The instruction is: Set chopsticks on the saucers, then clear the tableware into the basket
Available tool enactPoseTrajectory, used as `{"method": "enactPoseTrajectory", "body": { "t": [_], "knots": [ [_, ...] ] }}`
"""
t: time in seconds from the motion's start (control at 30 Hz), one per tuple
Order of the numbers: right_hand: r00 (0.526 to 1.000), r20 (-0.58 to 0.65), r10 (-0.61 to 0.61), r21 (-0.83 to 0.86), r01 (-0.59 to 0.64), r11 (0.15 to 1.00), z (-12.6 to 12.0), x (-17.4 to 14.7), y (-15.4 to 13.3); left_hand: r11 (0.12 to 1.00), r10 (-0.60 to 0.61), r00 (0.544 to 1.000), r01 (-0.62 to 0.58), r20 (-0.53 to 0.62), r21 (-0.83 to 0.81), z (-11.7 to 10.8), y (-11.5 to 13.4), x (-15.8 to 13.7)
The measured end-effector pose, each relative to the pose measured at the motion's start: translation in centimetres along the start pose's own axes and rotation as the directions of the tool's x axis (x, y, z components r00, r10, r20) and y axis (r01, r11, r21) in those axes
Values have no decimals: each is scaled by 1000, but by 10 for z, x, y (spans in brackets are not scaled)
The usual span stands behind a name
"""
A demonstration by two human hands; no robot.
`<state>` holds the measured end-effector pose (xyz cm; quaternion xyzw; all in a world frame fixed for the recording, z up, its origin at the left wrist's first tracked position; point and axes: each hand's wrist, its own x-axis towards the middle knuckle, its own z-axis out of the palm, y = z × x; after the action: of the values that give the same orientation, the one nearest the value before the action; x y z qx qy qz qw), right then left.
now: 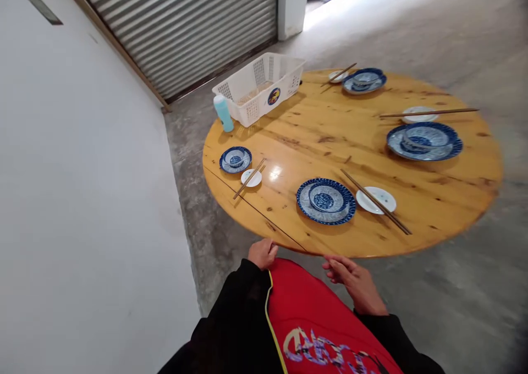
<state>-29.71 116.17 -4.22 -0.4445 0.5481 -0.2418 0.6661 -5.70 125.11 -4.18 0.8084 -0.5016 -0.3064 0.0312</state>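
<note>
My left hand [263,253] is closed, its fingers curled at the near edge of the round wooden table [284,209]; whether anything is inside them is hidden. My right hand [355,282] is just below the same edge, fingertips close to the wood, fingers loosely bent and apart with nothing visible in them. In front of my hands sits a blue-patterned plate [303,206] with a bowl [325,197] on it. Right of that plate lies a small white dish [385,197], with a pair of chopsticks [371,198] resting across it.
Farther left are a smaller blue plate with a bowl [235,159] and a dish [254,180] under chopsticks [249,179]. A white basket [251,113] and a light-blue bottle [223,114] stand at the far left edge. Two more settings, plates [447,153] [355,88], lie right.
</note>
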Motion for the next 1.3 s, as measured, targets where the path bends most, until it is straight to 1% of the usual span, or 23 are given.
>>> {"method": "enactPoseTrajectory", "body": {
  "t": [0.1, 0.23, 0.33, 0.43, 0.5, 0.6, 0.7, 0.77, 0.87, 0.93, 1.07, 1.2, 1.3],
  "knots": [
    [998, 14, 68, 39, -68, 997, -10, -2, 3, 1000, 14, 1000, -14, -18, -12, 7, 6, -4],
    [996, 49, 74, 9, -74, 997, -12, -3, 0, 997, -2, 993, -7, -119, -77, 18, 0, -11],
    [989, 117, 95, -37, -91, 995, -6, -3, -3, 985, -83, 970, 44, -229, -169, 23, -12, -18],
    [977, 176, 121, -62, -112, 992, 2, -2, -4, 950, -186, 928, 86, -324, -300, 18, -28, -20],
    [973, 185, 139, -62, -129, 990, 7, 0, -5, 922, -229, 904, 84, -360, -377, 6, -39, -16],
    [981, 141, 131, -52, -125, 991, 16, 7, -7, 896, -260, 872, 58, -415, -440, -22, -58, 2],
    [993, 64, 94, -42, -92, 995, 25, 16, -11, 875, -282, 824, 12, -491, -483, -54, -78, 27],
    [997, 22, 74, -55, -72, 996, 33, 21, -14, 846, -307, 796, -23, -521, -533, -75, -92, 45],
    [999, -6, 54, -97, -54, 994, 47, 26, -20, 790, -336, 773, -79, -538, -607, -105, -110, 73],
    [999, -8, 48, -131, -49, 990, 58, 28, -24, 744, -342, 777, -118, -528, -657, -124, -120, 91],
    [998, -7, 62, -198, -62, 978, 81, 31, -31, 621, -344, 820, -166, -457, -766, -153, -135, 124],
    [994, -49, 99, -200, -107, 974, 104, 33, -37, 516, -372, 850, -144, -373, -844, -170, -148, 151],
    [989, -82, 127, -194, -141, 971, 121, 34, -40, 493, -374, 866, -118, -332, -862, -178, -158, 166]
  ]
}}
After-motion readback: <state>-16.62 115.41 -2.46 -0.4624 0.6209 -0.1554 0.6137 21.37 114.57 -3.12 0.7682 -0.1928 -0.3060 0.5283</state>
